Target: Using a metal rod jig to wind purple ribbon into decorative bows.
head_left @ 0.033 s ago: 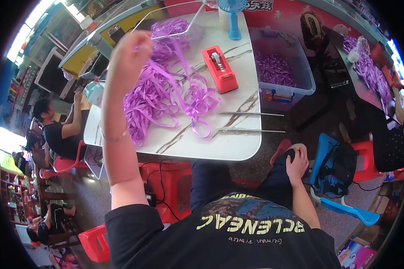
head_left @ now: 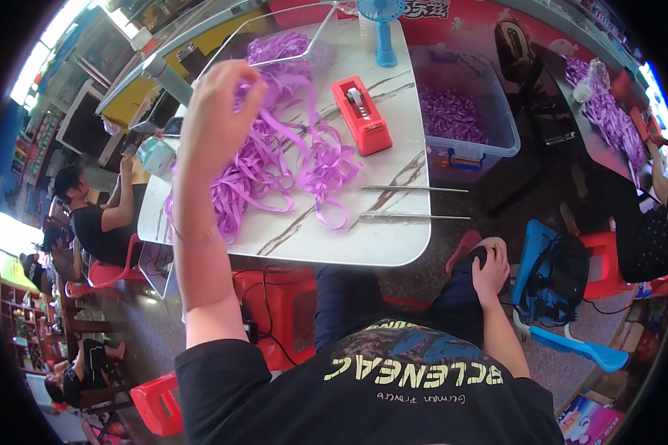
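My left hand (head_left: 224, 104) is raised over the left part of the table, its fingers curled round purple ribbon that shows between thumb and fingers. How much ribbon it grips is partly hidden by the hand. Beneath and beside it spreads a loose tangle of purple ribbon (head_left: 263, 167), with a looser clump on its right side. More ribbon lies in a clear bin (head_left: 309, 53) at the far edge. Resting on my right knee is my right hand (head_left: 492, 271), fingers spread and holding nothing.
On the white marbled table (head_left: 312, 241) stand a red tape dispenser (head_left: 371, 133) and a blue handheld fan (head_left: 384, 44). Two thin metal rods (head_left: 416, 188) stick out past its right edge. A clear tub (head_left: 508, 144) holds purple pieces. Blue chair (head_left: 579, 348) at right; people sit at left.
My left hand has come slightly nearer and to the right, with its thumb now more apparent. The ribbon beside it has shifted a little. My right hand stays on the knee.
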Demonstrator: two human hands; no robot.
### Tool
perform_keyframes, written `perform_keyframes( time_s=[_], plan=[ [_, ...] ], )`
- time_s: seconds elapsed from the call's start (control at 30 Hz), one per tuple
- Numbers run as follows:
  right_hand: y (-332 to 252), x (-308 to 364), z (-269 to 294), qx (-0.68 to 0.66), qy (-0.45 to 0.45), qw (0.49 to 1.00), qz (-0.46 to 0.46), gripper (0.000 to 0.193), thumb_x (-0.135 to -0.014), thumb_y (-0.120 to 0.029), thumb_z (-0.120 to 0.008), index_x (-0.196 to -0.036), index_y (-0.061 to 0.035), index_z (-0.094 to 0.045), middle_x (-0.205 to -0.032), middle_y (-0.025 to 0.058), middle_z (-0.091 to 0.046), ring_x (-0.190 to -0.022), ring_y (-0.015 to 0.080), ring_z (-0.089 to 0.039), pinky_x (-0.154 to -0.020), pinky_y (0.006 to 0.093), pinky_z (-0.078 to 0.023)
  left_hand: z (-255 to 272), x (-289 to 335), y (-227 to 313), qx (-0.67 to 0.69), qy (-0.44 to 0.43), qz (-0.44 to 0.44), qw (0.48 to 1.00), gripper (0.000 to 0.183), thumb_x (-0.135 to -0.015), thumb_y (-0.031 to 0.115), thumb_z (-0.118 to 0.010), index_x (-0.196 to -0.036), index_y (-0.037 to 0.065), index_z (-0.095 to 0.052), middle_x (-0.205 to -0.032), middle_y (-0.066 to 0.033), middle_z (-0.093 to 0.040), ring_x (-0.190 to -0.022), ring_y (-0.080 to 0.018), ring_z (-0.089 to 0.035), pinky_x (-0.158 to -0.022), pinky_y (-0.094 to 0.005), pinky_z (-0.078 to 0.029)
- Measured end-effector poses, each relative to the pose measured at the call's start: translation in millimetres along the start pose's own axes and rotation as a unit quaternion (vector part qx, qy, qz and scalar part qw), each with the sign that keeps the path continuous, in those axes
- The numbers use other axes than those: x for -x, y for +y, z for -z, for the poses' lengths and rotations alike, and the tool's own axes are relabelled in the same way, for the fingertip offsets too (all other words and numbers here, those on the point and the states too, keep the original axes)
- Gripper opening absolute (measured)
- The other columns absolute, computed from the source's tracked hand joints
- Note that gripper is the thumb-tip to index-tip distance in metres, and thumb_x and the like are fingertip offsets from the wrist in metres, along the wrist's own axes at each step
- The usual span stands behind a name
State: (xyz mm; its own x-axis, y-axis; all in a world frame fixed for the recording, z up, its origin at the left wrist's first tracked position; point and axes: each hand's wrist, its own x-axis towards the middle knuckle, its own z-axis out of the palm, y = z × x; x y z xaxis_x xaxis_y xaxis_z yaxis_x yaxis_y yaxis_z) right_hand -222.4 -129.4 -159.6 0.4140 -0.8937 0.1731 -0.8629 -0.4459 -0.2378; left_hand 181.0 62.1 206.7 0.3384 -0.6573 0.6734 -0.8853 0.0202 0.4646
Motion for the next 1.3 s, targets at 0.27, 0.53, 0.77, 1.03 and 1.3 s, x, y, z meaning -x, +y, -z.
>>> perform_keyframes(
  time_s=[0.27,0.53,0.77,1.03,1.3],
  plan=[
    [-3,-2,-1,0.007,-0.010,1.000,0.014,0.043,-0.075,-0.024,-0.060,-0.116,-0.0134,-0.053,-0.131,0.0093,-0.043,-0.126,0.0250,-0.035,-0.100,0.0403,-0.028,-50,56,133,0.650,-0.199,-0.190,0.709,0.030,-0.091,0.045,-0.042,-0.102,0.020,-0.054,-0.078,-0.0085,-0.056,-0.070,-0.0267,-0.060,-0.062,-0.0375,-0.048],
    [0,1,1,0.010,-0.007,1.000,0.008,0.043,-0.076,-0.025,-0.060,-0.117,-0.0125,-0.052,-0.131,0.0099,-0.043,-0.125,0.0260,-0.035,-0.100,0.0409,-0.028,-85,72,169,0.754,-0.164,-0.198,0.604,0.030,-0.090,0.046,-0.041,-0.097,0.018,-0.052,-0.076,-0.0090,-0.054,-0.066,-0.0267,-0.058,-0.059,-0.0371,-0.045],
    [1,1,2,0.008,-0.003,1.000,0.010,0.043,-0.076,-0.026,-0.059,-0.117,-0.0121,-0.052,-0.131,0.0103,-0.043,-0.125,0.0266,-0.036,-0.100,0.0415,-0.028,-94,76,186,0.782,-0.126,-0.198,0.577,0.031,-0.089,0.047,-0.041,-0.092,0.017,-0.049,-0.074,-0.0095,-0.052,-0.063,-0.0267,-0.056,-0.056,-0.0368,-0.043],
    [2,2,1,0.005,-0.002,1.000,0.010,0.043,-0.076,-0.026,-0.059,-0.116,-0.0130,-0.053,-0.131,0.0086,-0.044,-0.125,0.0254,-0.036,-0.100,0.0411,-0.029,-101,81,196,0.801,-0.091,-0.206,0.555,0.033,-0.089,0.047,-0.040,-0.087,0.015,-0.046,-0.071,-0.0101,-0.050,-0.060,-0.0267,-0.053,-0.053,-0.0365,-0.041],
    [4,4,3,0.006,0.008,1.000,0.009,0.042,-0.075,-0.025,-0.060,-0.115,-0.0132,-0.053,-0.131,0.0085,-0.044,-0.125,0.0253,-0.036,-0.099,0.0414,-0.029,-104,83,199,0.813,-0.067,-0.204,0.541,0.036,-0.088,0.048,-0.040,-0.082,0.014,-0.044,-0.069,-0.0107,-0.049,-0.057,-0.0267,-0.051,-0.051,-0.0361,-0.039]
  ],
)
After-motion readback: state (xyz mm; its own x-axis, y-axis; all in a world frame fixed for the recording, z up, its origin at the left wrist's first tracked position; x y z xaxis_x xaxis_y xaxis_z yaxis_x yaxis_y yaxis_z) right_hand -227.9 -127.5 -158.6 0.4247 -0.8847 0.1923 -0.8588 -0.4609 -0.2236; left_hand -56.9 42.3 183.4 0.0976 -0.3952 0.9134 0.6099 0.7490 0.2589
